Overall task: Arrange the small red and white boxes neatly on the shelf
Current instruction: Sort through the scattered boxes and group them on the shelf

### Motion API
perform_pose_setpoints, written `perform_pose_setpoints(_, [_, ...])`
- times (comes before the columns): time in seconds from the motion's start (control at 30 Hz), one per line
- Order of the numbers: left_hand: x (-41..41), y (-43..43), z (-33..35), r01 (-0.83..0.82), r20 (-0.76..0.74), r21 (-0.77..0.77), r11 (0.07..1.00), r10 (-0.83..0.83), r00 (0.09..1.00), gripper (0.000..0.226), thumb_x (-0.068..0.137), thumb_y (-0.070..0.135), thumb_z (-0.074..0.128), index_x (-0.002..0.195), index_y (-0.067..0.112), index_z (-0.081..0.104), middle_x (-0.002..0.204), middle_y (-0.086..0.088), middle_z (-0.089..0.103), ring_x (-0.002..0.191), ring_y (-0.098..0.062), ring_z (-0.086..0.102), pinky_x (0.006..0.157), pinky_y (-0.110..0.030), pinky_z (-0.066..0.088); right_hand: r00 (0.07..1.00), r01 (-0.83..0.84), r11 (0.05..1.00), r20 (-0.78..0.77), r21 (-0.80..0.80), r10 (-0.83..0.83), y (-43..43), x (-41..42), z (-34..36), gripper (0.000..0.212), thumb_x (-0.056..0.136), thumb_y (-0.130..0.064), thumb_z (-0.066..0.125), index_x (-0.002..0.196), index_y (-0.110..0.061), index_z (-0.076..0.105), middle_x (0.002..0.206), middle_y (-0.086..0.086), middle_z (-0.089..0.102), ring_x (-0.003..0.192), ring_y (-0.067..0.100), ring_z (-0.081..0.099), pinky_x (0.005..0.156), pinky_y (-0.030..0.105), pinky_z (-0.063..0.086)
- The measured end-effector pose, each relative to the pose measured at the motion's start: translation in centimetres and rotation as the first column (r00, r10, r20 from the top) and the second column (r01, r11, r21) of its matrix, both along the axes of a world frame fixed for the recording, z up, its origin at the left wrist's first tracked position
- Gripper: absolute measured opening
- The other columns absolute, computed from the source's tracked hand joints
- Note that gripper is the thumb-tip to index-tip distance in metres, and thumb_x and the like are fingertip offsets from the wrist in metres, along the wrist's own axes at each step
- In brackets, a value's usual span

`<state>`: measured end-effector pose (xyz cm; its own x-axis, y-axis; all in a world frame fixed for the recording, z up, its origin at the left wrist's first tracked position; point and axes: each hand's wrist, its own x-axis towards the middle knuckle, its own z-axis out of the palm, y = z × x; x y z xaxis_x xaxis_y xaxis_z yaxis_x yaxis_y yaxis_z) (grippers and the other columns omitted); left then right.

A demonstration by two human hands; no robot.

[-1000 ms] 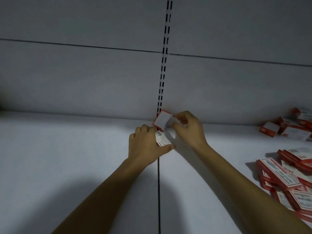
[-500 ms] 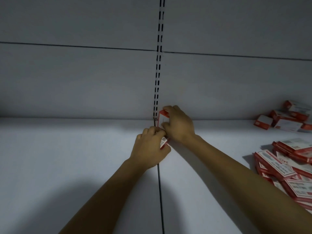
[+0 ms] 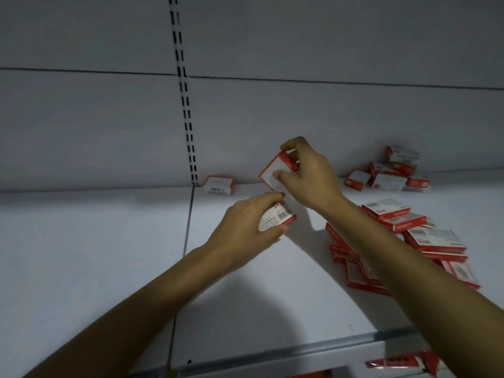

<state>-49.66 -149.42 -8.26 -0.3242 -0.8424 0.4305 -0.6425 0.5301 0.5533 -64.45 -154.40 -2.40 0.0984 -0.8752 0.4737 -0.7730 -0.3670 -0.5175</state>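
Both hands have drawn back from the rear corner, leaving one box [image 3: 218, 185] flat against the back wall [image 3: 272, 118] beside the slotted upright [image 3: 188, 126]. Nearest, the left hand [image 3: 245, 227] has its grip closed on a second box [image 3: 276, 218], lying flat just above the shelf [image 3: 95, 255]. Just beyond, the right hand [image 3: 308, 175] pinches a third box [image 3: 276, 170], tilted on edge. The placed box lies left and farther back, long axis along the wall; the left hand seems nearer. Loose boxes [image 3: 403, 233] clutter the right.
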Motion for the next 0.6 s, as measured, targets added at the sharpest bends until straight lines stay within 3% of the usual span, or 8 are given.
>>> perform_pose_setpoints(0.17, [-7.2, 0.4, 1.8, 0.089, -0.102, -0.04, 0.995, -0.093, 0.99, 0.033, 0.077, 0.039, 0.066, 0.108, 0.03, 0.06, 0.099, 0.014, 0.065, 0.083, -0.002, 0.059, 0.066, -0.017, 0.046, 0.997, 0.015, 1.0, 0.075, 0.011, -0.016, 1.3, -6.0, 0.8, 0.043, 0.079, -0.021, 0.067, 0.119, -0.024, 0.051, 0.1, -0.005, 0.061, 0.09, 0.019, 0.061, 0.079, 0.039, 0.053])
perform_pose_setpoints(0.4, [-13.2, 0.9, 1.0, 0.062, 0.042, 0.035, 0.997, -0.064, 0.997, 0.026, 0.085, 0.04, 0.063, 0.11, 0.033, 0.064, 0.107, 0.016, 0.063, 0.094, -0.002, 0.051, 0.075, -0.015, 0.039, 0.992, 0.038, 0.999, 0.125, -0.011, -0.036, 1.5, -13.5, 1.7, 0.044, 0.082, -0.021, 0.069, 0.122, -0.022, 0.05, 0.115, 0.003, 0.062, 0.098, 0.019, 0.061, 0.076, 0.03, 0.051])
perform_pose_setpoints(0.6, [-14.3, 1.8, -0.2, -0.013, -0.056, 0.09, 0.996, 0.018, 0.998, 0.025, 0.089, 0.049, 0.054, 0.112, 0.039, 0.059, 0.105, 0.029, 0.053, 0.102, 0.003, 0.048, 0.087, -0.021, 0.041, 0.989, 0.036, 0.999, 0.144, 0.002, -0.036, 0.1, -17.1, 1.7, 0.041, 0.083, -0.019, 0.068, 0.118, -0.023, 0.047, 0.118, 0.003, 0.059, 0.101, 0.019, 0.059, 0.077, 0.03, 0.053])
